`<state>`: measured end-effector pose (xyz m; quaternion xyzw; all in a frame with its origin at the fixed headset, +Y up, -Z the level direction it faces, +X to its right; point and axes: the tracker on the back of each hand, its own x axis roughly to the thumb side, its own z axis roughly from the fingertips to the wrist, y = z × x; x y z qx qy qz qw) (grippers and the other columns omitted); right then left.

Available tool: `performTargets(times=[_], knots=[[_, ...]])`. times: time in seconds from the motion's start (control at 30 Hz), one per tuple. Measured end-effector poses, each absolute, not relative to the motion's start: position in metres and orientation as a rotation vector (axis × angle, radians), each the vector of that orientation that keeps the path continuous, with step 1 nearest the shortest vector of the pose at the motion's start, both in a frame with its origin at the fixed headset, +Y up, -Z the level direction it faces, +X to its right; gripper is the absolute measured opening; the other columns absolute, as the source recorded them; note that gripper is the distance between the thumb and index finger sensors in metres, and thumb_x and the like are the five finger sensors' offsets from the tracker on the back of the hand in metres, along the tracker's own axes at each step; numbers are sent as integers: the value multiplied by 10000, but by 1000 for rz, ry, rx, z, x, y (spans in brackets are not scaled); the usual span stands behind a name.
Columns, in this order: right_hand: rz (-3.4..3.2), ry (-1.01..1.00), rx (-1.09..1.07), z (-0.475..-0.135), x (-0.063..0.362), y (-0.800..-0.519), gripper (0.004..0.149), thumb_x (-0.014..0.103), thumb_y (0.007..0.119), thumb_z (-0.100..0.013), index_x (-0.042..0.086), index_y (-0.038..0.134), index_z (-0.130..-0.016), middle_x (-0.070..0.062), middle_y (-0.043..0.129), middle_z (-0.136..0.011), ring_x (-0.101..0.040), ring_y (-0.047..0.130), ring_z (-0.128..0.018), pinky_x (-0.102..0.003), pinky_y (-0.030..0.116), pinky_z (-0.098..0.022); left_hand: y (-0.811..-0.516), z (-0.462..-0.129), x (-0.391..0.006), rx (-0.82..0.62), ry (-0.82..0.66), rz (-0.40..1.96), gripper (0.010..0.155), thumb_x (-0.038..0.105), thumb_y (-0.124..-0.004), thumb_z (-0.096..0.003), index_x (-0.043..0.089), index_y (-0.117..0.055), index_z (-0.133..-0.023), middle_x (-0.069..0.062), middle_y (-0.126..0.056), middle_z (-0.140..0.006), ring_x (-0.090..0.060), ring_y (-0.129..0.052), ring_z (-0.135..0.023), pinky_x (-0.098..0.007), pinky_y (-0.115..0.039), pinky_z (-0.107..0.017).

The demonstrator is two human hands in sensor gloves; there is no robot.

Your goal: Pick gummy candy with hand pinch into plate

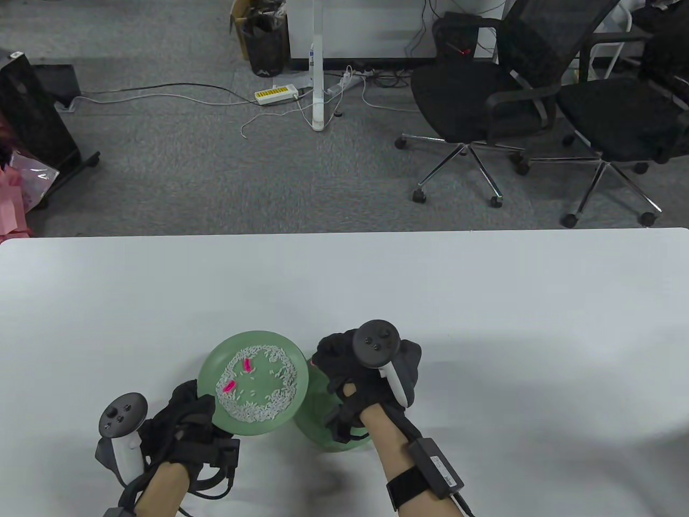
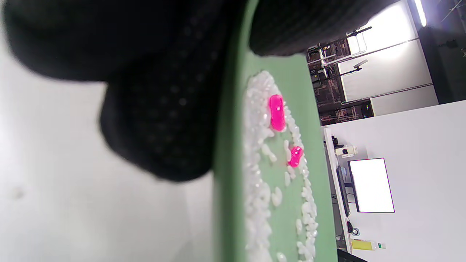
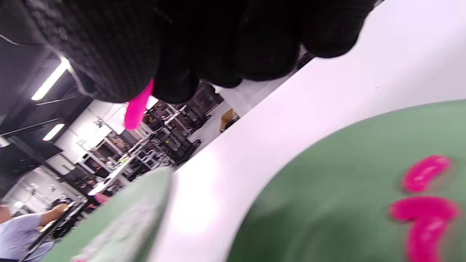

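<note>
My left hand (image 1: 202, 412) grips the near-left rim of a green plate (image 1: 253, 335) and holds it tilted; thumb on top, fingers (image 2: 164, 127) underneath. White grains and two pink gummy candies (image 1: 247, 365) (image 1: 228, 385) lie in it, also in the left wrist view (image 2: 277, 112) (image 2: 295, 156). My right hand (image 1: 334, 355) hovers over a second green plate (image 1: 315, 425) just right of the first. In the right wrist view its fingertips (image 3: 145, 91) pinch a pink gummy (image 3: 136, 107) above that plate (image 3: 327, 200), where three pink gummies (image 3: 422, 209) lie.
The white table (image 1: 484, 323) stretches far and right of the plates; its far edge runs across the middle of the table view. Office chairs (image 1: 484, 91) and cables stand on the floor beyond it.
</note>
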<state>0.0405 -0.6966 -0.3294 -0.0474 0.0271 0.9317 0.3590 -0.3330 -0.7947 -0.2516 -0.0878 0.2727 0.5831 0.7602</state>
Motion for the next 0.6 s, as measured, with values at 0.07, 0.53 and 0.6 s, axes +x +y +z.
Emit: performTargets(times=[0.07,0.53,0.6], knots=[[2422,67,-164,-332,49,-706,434,406,916,-322,220,962,-711,18,892,-759,-265,856,-661,-514,707,-588,-794,-252,-333,-189,594,1268,568,301,-801,-417,183,-708,-965,-40,-982,-768,-268,-1139,-180,-323,-967,-130],[2759,133,-169,-332,38,-743,409,407,929,-312,237,999,-677,41,920,-732,-250,874,-646,-501,718,-586,-798,-254,-340,-189,593,1279,569,301,-802,-415,184,-708,-964,-37,-984,-766,-267,-1140,-176,-322,-968,-127],[2785,129,-166,-331,35,-742,407,401,934,-309,233,1003,-673,37,924,-728,-252,876,-640,-502,719,-582,-798,-254,-339,-190,593,1279,568,300,-802,-416,183,-709,-964,-38,-983,-767,-266,-1140,-177,-323,-968,-128]])
